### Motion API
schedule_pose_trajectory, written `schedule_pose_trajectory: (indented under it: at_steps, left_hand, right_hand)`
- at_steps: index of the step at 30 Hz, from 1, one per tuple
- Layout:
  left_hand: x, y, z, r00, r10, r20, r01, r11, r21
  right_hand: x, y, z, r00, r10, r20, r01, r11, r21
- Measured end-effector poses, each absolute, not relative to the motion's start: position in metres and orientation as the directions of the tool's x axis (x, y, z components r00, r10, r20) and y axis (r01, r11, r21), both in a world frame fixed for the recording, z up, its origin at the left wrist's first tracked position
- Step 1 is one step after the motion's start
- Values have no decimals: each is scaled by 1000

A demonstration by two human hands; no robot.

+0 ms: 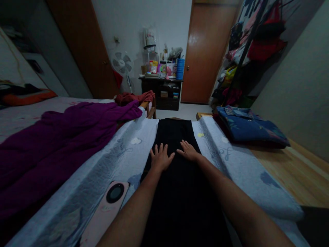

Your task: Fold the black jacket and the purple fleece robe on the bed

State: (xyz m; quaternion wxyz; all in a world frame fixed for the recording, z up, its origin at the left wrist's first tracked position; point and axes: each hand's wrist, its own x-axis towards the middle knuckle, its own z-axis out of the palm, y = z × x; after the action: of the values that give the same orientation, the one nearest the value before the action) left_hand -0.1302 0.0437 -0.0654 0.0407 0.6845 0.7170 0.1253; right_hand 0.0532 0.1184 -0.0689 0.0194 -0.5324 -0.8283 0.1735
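A long black garment (177, 185), its exact kind hard to make out, lies flat down the middle of the bed. My left hand (161, 158) rests palm down near its left edge with the fingers spread. Opposite it, my right hand (189, 151) lies flat on the cloth towards the right edge, fingers stretched out. Neither hand grips anything. Beneath the garment is a pale blue patterned sheet (136, 151). Beside my left forearm sits a pink phone (106, 209) with a round dark camera ring facing up.
A purple blanket (84, 123) covers much of the left side. Folded blue clothes (249, 127) are stacked on a wooden surface (290, 168) at the right. Farther back stand a white fan (122, 65), a dark cabinet (160, 97), a wooden door (209, 51) and hanging bags (267, 48).
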Motion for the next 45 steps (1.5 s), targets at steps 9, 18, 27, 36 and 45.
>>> schedule_pose_trajectory:
  at_steps: [9, 18, 27, 36, 45]
  left_hand:
    - [-126, 24, -47, 50, 983, 175, 970, -90, 227]
    - [-122, -83, -25, 372, 918, -136, 903, -324, 282]
    - [-114, -100, -53, 182, 982, -55, 970, -170, 175]
    - [-114, -101, -50, 175, 981, -84, 966, -154, 208]
    - [-119, -97, -50, 213, 967, -140, 946, -168, 278]
  right_hand:
    - [84, 39, -64, -418, 905, -81, 888, 389, -245]
    - [72, -17, -30, -348, 937, 26, 926, 348, -145]
    - [28, -31, -53, -445, 883, 151, 864, 468, -188]
    - [38, -21, -50, -408, 904, 125, 890, 424, -166]
    - [58, -72, -53, -459, 888, 23, 862, 452, -229]
